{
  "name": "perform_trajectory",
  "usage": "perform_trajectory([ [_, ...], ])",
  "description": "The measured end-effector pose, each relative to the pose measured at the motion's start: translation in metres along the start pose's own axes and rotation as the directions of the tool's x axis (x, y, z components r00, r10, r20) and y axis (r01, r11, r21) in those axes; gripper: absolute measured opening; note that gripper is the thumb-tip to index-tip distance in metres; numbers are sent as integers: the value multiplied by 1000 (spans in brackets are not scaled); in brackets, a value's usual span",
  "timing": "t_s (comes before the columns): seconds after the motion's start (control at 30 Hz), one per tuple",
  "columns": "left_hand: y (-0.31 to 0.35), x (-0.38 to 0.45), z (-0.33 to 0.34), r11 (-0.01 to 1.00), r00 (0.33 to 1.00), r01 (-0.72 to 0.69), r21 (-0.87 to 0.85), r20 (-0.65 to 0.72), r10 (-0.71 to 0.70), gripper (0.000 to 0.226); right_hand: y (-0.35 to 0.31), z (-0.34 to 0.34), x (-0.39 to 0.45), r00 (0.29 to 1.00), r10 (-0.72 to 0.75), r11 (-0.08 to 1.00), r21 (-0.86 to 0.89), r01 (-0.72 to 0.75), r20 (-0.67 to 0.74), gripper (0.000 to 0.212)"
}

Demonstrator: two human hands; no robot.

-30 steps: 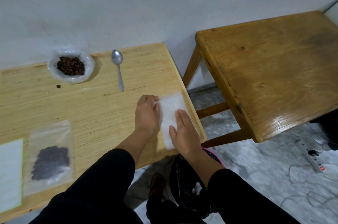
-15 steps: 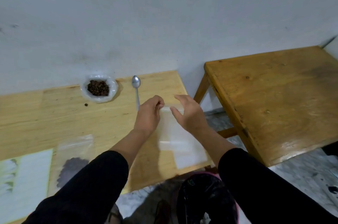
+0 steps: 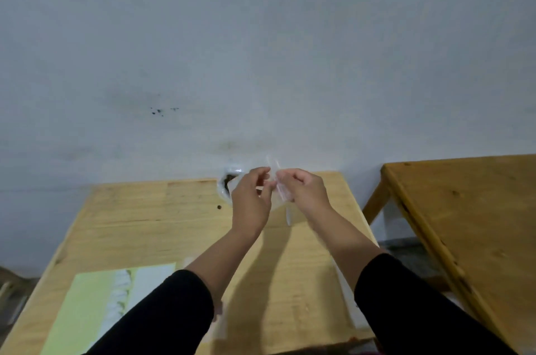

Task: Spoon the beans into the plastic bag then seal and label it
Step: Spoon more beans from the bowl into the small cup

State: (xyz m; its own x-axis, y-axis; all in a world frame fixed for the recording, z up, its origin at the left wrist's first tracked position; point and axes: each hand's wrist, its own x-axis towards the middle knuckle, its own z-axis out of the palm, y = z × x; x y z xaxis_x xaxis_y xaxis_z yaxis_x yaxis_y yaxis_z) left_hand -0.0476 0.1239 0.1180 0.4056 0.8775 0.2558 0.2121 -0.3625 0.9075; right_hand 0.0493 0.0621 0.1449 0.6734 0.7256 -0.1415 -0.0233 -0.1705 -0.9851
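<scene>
The plastic bag [image 3: 279, 193] hangs above the bench [image 3: 150, 227], its top edge pinched between my left hand [image 3: 251, 199] and right hand [image 3: 304, 192], each grip clamped on one side of the mouth, I think, though the film is blurred. I judge I'm opening it, spooning not yet begun. Just behind my left grip sits the bowl of beans [image 3: 227, 180]; next the mouth must gape wide.

Saw clear plastic bag [image 3: 280, 193] raised above table, pinched at top; beans [image 3: 229, 179] at far edge, half hidden.
</scene>
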Motion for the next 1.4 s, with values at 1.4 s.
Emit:
perform_trajectory([
  [1.4,-42,26,-81,986,998,55,156,-22,-53,18,6,104,20,995,-24,991,-129,37,100,19],
])
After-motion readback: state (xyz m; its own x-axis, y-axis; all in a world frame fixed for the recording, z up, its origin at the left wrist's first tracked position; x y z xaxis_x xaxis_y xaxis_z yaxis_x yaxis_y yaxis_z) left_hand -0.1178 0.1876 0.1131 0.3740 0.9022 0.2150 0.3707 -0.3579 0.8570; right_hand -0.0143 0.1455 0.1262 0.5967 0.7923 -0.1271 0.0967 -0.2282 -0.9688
